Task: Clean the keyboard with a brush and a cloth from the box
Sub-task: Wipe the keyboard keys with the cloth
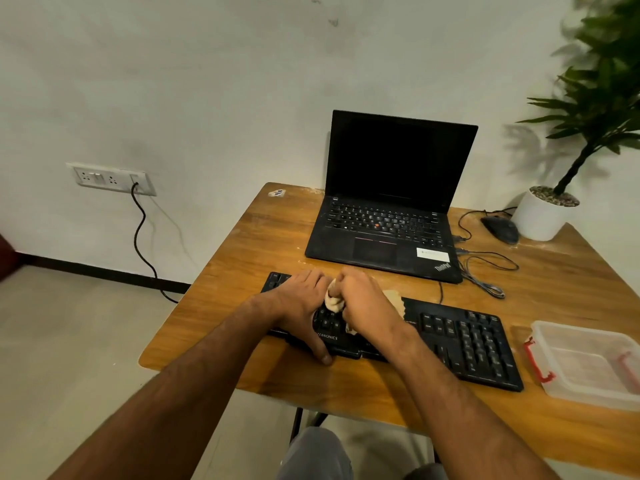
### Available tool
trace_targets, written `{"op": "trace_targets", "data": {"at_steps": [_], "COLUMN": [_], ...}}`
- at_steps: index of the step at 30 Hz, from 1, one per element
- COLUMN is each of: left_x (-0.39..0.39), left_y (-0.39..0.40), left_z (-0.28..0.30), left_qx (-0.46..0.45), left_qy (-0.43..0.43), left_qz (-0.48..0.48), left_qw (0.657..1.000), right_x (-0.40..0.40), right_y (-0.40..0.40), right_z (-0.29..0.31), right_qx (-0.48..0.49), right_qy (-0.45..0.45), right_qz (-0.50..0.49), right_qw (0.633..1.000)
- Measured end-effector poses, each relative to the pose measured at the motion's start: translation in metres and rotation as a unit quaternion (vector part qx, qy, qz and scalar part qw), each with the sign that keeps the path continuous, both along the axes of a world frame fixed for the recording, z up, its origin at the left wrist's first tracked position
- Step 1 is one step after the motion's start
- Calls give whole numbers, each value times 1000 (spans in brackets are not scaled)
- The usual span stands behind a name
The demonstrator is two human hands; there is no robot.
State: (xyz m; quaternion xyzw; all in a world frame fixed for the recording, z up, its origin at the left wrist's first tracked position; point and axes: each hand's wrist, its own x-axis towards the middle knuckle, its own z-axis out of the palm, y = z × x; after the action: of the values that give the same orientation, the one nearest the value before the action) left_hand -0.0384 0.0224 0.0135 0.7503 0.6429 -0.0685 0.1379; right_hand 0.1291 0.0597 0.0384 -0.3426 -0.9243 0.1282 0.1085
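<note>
The tabletop (263, 244) carries everything, and the keyboard (467, 344) is laid near its front edge, slightly askew. A slide toward that edge could be caused by a hard wiping stroke, though the risk is judged small while the left end is pinned. Behind the keyboard an open laptop (388, 209) is set close, so a long push away from the body could carry the cloth into its front lip. At the right the clear box (585, 362) is placed just beside the keyboard's number pad, lidless and apparently empty; it could be knocked by a sweep run to that end. A potted plant (543, 216) and a mouse (502, 228) are kept well apart at the back right, with loose cables (485, 271) trailing between laptop and keyboard, where a snag is possible.

The left hand (304, 299) is spread flat on the keyboard's left half, thumb hooked over the front edge. The right hand (367, 303) is closed around a bunched beige cloth (334, 301), pressed on the middle keys. Keycaps could be lifted if cloth folds catch. No brush can be seen.
</note>
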Motion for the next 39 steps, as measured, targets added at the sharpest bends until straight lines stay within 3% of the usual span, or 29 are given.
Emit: {"op": "trace_targets", "data": {"at_steps": [9, 13, 17, 26, 29, 33, 39], "left_x": [-2, -1, -3, -2, -1, -1, -1], "left_y": [1, 1, 1, 2, 3, 3, 3], "left_z": [-4, -5, -7, -5, -6, -7, -4], "left_qx": [-8, 8, 17, -4, -1, 9, -10], "left_qy": [-21, -18, -14, -32, -26, -20, -42], "left_qz": [11, 3, -1, 18, 19, 5, 28], "left_qw": [1000, 1000, 1000, 999, 999, 1000, 999], "right_x": [61, 25, 4, 67, 37, 8, 65], "right_y": [15, -1, -12, 1, -14, -33, -14], "right_z": [10, 9, -12, -1, 1, -11, -12], "right_qx": [-47, 6, 16, -15, -1, -21, -39], "right_qy": [-67, 7, 3, -20, 46, 30, -17], "right_qz": [-80, -14, 27, -80, -37, 32, -58], "right_qw": [993, 1000, 1000, 996, 998, 999, 997]}}
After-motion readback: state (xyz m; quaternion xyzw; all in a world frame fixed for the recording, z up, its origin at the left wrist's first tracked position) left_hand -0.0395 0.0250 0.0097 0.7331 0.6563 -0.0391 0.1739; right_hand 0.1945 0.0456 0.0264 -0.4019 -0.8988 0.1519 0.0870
